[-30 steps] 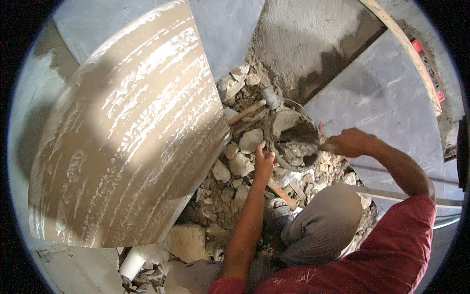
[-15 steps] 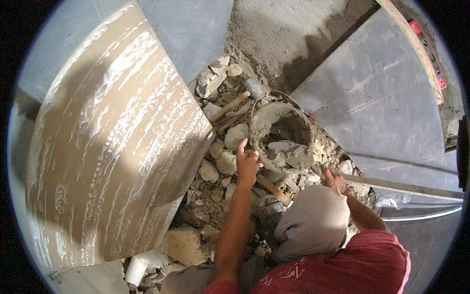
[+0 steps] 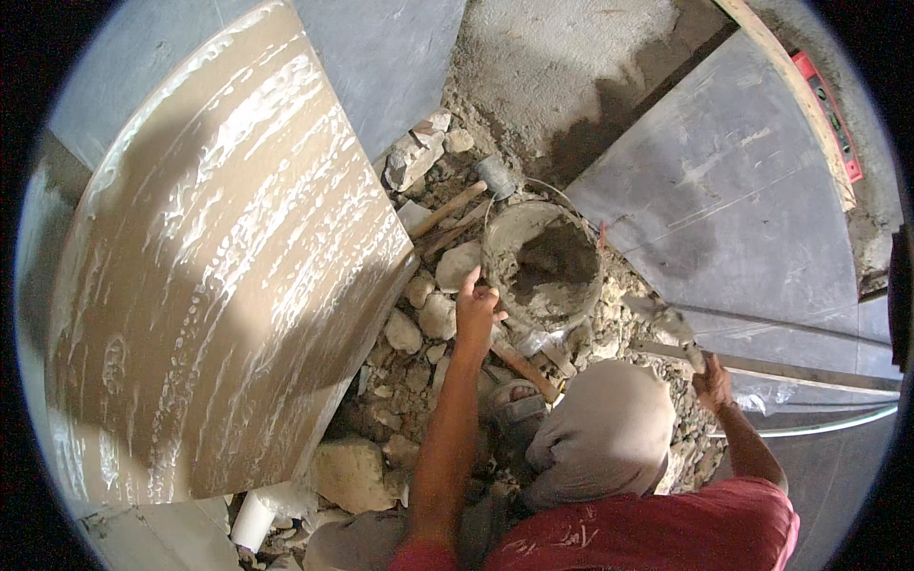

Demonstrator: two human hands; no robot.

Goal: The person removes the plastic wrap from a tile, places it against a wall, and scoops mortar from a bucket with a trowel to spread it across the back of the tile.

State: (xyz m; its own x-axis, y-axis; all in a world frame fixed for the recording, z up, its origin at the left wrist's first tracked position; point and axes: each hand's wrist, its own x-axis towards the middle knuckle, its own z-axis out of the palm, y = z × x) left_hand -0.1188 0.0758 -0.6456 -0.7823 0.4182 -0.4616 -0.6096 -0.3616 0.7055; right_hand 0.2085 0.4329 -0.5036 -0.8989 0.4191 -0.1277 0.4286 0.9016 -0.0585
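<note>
Head view, as seen standing beside the worker: the largest item is a brown panel (image 3: 228,266), fan-shaped and streaked with white, at the left; whether it is fixed or merely resting, I cannot tell; next in size is a grey slab (image 3: 752,200) at the right, with a second slab (image 3: 390,67) at the top, both seemingly laid; between panel and right-hand slab, a rubble bed (image 3: 386,419) of loose stones and earth lies exposed, so that section is judged unfinished; a rough concrete patch (image 3: 562,57) lies uncovered beyond it; a straight bar (image 3: 771,370) reaches across at the lower right; the bucket (image 3: 514,228) stands on the rubble ahead of the worker, wire handle raised, with grey mortar (image 3: 559,300) inside, so the supply does not look used up; the left hand (image 3: 478,312) is at the bucket's near left edge, index finger extended and the others bent; how firmly it holds the rim, I cannot tell; the right hand (image 3: 712,385) is closed around the handle of a trowel (image 3: 662,312), whose blade points toward the bucket but is well clear of it, over the stones; the amount of mortar on the blade is not clear; a hammer (image 3: 496,177) lies beyond the bucket and a red spirit level (image 3: 826,119) lies at the far right, neither in use; spreading mortar over the exposed stones would appear to be outstanding.
</note>
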